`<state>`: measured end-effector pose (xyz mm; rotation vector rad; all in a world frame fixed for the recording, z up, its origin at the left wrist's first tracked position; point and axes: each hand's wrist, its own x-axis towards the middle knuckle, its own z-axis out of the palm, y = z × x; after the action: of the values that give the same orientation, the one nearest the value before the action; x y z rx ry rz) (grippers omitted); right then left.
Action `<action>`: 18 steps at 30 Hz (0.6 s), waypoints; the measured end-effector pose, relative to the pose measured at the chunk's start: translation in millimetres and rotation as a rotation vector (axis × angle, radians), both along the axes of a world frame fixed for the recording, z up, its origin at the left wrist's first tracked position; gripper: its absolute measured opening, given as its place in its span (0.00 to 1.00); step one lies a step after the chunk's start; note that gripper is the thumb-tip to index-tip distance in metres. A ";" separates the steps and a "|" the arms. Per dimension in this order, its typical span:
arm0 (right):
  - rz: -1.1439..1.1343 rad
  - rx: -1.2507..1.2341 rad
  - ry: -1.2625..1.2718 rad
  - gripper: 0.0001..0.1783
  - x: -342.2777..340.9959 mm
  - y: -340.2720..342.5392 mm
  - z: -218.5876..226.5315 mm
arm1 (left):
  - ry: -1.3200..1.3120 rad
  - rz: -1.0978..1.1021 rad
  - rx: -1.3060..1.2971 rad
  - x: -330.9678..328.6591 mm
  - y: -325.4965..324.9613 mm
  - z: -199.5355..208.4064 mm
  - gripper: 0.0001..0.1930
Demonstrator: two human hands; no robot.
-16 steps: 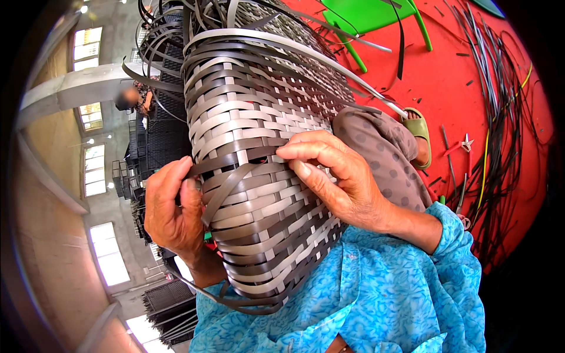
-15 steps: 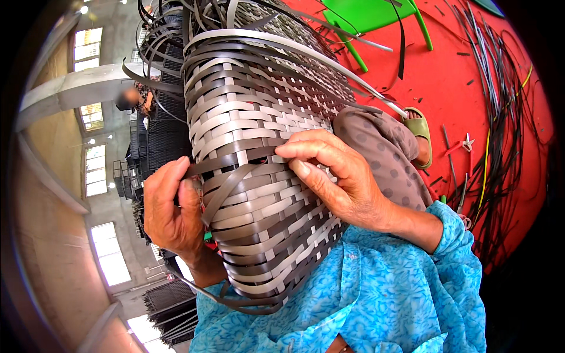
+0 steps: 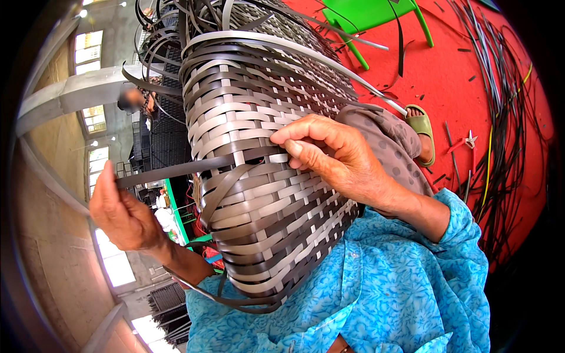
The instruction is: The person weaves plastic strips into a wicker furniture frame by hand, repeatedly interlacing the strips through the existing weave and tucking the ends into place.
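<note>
A large woven piece of flat grey and dark strips stands in front of me, its rounded end toward my body. One dark flat strip comes out of the weave to the left and is stretched almost level. My left hand pinches its outer end between thumb and fingers, well off the weave. On the strip's other side, my right hand has its thumb and forefinger brought together against the weave; what lies between them is hidden. A loose brown strip curves over the weave just below.
Long loose strips curl from the far end of the weave. A green chair stands beyond on the red floor. At right lie red-handled pliers and a bundle of strips. A person is far left.
My left hand has moved out to the left and slightly down, drawing the dark strip straight. My right hand has shifted slightly, staying at the weave.
</note>
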<state>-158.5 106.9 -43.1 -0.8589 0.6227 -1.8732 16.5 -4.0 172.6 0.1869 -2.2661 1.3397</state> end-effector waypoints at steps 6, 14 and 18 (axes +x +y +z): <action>-0.229 -0.160 0.164 0.12 -26.2 -17.3 36.6 | 0.026 -0.111 -0.383 -13.6 -5.1 61.1 0.11; 0.110 -0.501 0.208 0.11 -44.6 -29.1 134.0 | 0.008 -0.301 0.077 -74.1 -2.9 77.5 0.13; 0.290 -0.417 -0.039 0.11 -47.0 -30.3 146.0 | 0.309 -0.440 0.103 -90.4 3.0 41.9 0.08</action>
<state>-205.5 76.6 102.9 -1.1109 0.0699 -1.7699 -73.9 -1.0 214.5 -0.0661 -1.9675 0.8983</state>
